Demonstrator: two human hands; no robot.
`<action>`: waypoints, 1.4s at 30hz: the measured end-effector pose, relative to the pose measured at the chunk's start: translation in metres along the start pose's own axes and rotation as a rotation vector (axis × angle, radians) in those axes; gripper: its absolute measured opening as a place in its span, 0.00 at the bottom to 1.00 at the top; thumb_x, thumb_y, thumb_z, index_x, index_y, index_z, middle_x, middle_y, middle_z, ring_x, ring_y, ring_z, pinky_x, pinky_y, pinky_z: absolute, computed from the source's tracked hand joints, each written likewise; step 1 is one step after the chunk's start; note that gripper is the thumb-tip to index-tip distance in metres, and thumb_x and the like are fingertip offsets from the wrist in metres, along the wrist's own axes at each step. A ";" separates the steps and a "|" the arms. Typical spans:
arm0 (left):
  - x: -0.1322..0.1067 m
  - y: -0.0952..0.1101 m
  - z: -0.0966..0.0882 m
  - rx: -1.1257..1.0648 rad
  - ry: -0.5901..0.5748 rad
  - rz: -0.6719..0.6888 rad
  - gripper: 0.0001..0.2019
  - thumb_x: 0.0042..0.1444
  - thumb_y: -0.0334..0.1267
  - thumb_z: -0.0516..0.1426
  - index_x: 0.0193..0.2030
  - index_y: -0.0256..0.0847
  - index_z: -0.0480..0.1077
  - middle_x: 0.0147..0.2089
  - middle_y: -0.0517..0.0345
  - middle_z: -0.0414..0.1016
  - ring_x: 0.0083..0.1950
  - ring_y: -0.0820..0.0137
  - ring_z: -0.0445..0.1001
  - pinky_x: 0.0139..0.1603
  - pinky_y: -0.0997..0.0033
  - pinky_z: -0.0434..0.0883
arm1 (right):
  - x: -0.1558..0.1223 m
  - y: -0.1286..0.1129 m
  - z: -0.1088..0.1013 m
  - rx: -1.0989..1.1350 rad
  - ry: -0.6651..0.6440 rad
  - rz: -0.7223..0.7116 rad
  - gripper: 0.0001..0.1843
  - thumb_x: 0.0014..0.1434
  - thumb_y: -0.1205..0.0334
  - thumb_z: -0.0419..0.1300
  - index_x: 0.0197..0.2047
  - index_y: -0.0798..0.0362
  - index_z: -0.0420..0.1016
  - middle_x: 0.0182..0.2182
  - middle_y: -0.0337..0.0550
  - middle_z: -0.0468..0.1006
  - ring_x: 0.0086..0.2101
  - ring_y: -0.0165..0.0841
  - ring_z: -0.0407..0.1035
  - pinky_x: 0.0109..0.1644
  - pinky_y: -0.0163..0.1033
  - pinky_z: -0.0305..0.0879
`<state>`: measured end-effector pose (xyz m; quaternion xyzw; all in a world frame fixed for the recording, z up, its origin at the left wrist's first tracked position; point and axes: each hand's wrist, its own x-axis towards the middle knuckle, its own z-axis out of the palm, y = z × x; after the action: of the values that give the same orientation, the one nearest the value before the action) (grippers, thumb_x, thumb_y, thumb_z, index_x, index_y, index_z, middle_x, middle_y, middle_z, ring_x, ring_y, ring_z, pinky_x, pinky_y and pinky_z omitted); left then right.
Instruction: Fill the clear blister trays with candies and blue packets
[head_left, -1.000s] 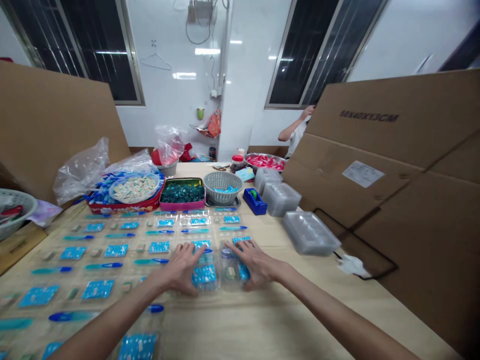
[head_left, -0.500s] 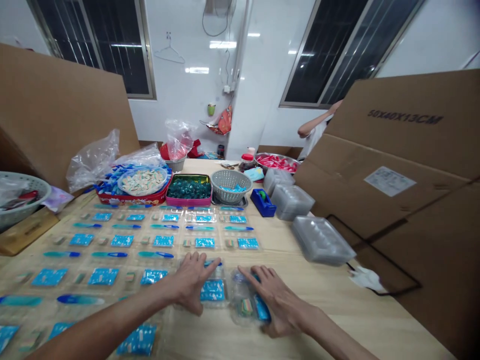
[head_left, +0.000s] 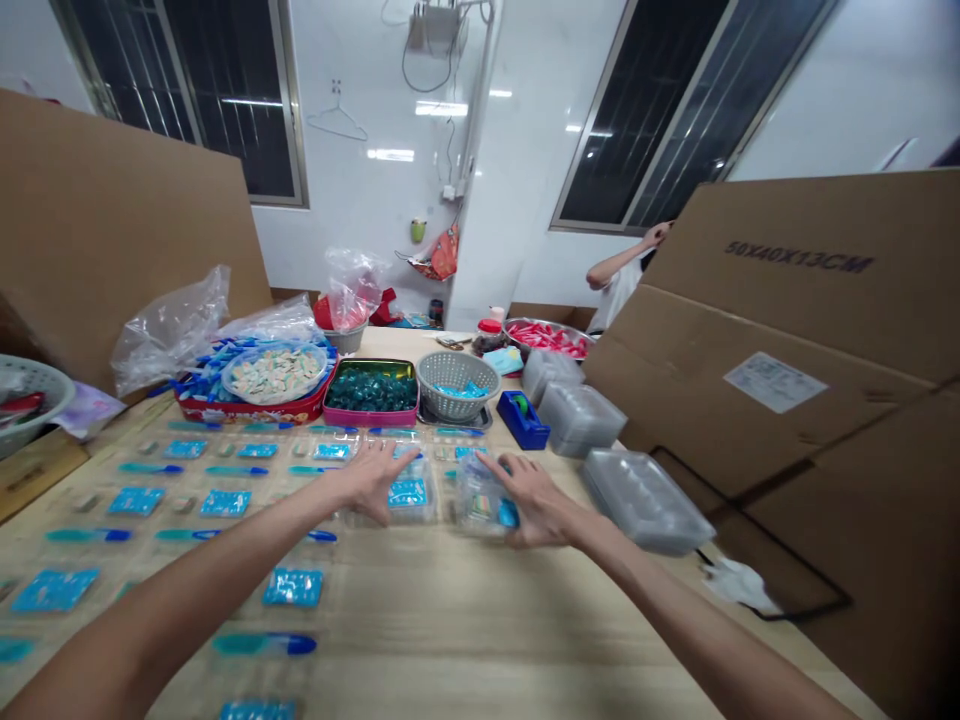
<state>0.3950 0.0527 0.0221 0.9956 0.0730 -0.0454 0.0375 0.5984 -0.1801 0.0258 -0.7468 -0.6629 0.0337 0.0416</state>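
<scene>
Table, [head_left: 450, 620] pale wood grain: one, spanning the lower and middle frame.
Right cardboard sheet, [head_left: 847, 310] printed "50X40X13CM", white label: one, right side.
Left cardboard sheet [head_left: 127, 190]: one, upper left.
Rows of clear trays, [head_left: 169, 505] laid flat, with blue-and-teal pens and blue packets: left and lower left, extending to mid-frame.
Red tin, [head_left: 255, 412] blue handles and a dish of pale pieces on top: left of centre.
Stacked clear trays, [head_left: 645, 500] nested: right of centre.
Pink tin, [head_left: 371, 417] dark teal pieces inside: centre, beside the red tin.
Grey basket, [head_left: 459, 410] some blue packets inside: centre, beside the pink tin.
Left hand: [head_left: 375, 478] centre, fingers spread wide, thumb apart, spanning the left side of the near tray. [head_left: 421, 513]
Right hand: [head_left: 536, 500] right of centre, half curled, fingers and thumb about the right side of the second tray; [head_left: 465, 490] firmness of either hold cannot be told.
Tape dispenser, [head_left: 523, 422] blue: one, right of the basket.
Striped piece, [head_left: 480, 507] small, blurred: one, inside the second tray, just left of a blue packet.
</scene>
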 end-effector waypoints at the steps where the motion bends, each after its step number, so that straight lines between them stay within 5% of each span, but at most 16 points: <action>1: 0.005 -0.003 0.003 -0.001 -0.013 0.014 0.61 0.26 0.51 0.67 0.68 0.48 0.42 0.62 0.42 0.56 0.60 0.41 0.60 0.60 0.38 0.52 | 0.015 0.004 0.001 -0.015 -0.018 -0.013 0.65 0.33 0.54 0.67 0.70 0.53 0.37 0.51 0.56 0.60 0.48 0.52 0.58 0.52 0.53 0.54; 8: 0.020 -0.005 0.017 -0.071 -0.099 0.082 0.63 0.25 0.50 0.68 0.69 0.47 0.40 0.64 0.39 0.54 0.63 0.39 0.56 0.59 0.41 0.55 | 0.063 0.018 0.022 0.006 -0.205 -0.023 0.71 0.30 0.50 0.71 0.70 0.55 0.35 0.54 0.61 0.58 0.52 0.57 0.56 0.54 0.56 0.52; 18: -0.012 0.023 0.025 -0.051 -0.096 0.208 0.64 0.28 0.64 0.64 0.70 0.42 0.41 0.62 0.33 0.57 0.60 0.37 0.57 0.58 0.38 0.54 | 0.006 -0.007 0.025 0.127 -0.225 -0.093 0.72 0.29 0.41 0.70 0.70 0.55 0.38 0.56 0.60 0.58 0.54 0.56 0.54 0.58 0.57 0.49; 25: -0.027 0.028 0.030 -0.113 -0.092 0.229 0.67 0.25 0.70 0.62 0.70 0.44 0.39 0.64 0.32 0.54 0.60 0.35 0.57 0.58 0.35 0.53 | -0.007 -0.018 0.027 0.147 -0.232 0.014 0.72 0.28 0.41 0.71 0.70 0.56 0.38 0.60 0.63 0.55 0.58 0.58 0.51 0.60 0.60 0.47; 29: -0.013 0.010 0.015 -0.267 -0.075 0.162 0.54 0.41 0.69 0.56 0.70 0.42 0.41 0.68 0.37 0.50 0.66 0.43 0.53 0.62 0.43 0.53 | -0.004 -0.009 0.019 0.265 -0.298 -0.016 0.74 0.29 0.34 0.69 0.70 0.53 0.37 0.65 0.63 0.48 0.62 0.61 0.43 0.63 0.65 0.37; 31: 0.003 -0.005 0.009 -0.279 0.014 0.057 0.41 0.53 0.61 0.51 0.68 0.39 0.46 0.67 0.39 0.53 0.66 0.50 0.54 0.63 0.49 0.55 | 0.005 0.004 0.011 0.424 -0.291 -0.019 0.66 0.39 0.31 0.63 0.70 0.50 0.35 0.68 0.57 0.44 0.64 0.56 0.41 0.65 0.61 0.38; 34: 0.034 -0.028 0.013 -0.169 0.092 -0.077 0.30 0.54 0.49 0.54 0.62 0.38 0.57 0.64 0.39 0.59 0.64 0.52 0.58 0.62 0.50 0.58 | 0.037 0.030 0.007 0.522 -0.143 0.089 0.57 0.49 0.31 0.57 0.70 0.52 0.38 0.68 0.54 0.44 0.65 0.48 0.42 0.66 0.53 0.42; 39: 0.072 -0.053 0.045 -0.110 0.013 -0.160 0.40 0.44 0.52 0.61 0.62 0.37 0.55 0.68 0.33 0.50 0.67 0.43 0.52 0.62 0.43 0.54 | 0.107 0.066 0.038 0.347 -0.157 0.222 0.67 0.38 0.33 0.65 0.70 0.58 0.38 0.68 0.61 0.39 0.66 0.55 0.31 0.66 0.62 0.34; 42: 0.078 -0.059 0.057 -0.129 0.013 -0.205 0.49 0.38 0.56 0.63 0.65 0.38 0.50 0.69 0.30 0.45 0.68 0.41 0.49 0.62 0.41 0.51 | 0.123 0.071 0.057 0.304 -0.181 0.255 0.69 0.37 0.36 0.67 0.70 0.57 0.35 0.68 0.60 0.37 0.66 0.54 0.29 0.65 0.64 0.30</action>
<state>0.4581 0.1172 -0.0463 0.9787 0.1774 -0.0375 0.0959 0.6775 -0.0656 -0.0384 -0.8037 -0.5513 0.2051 0.0897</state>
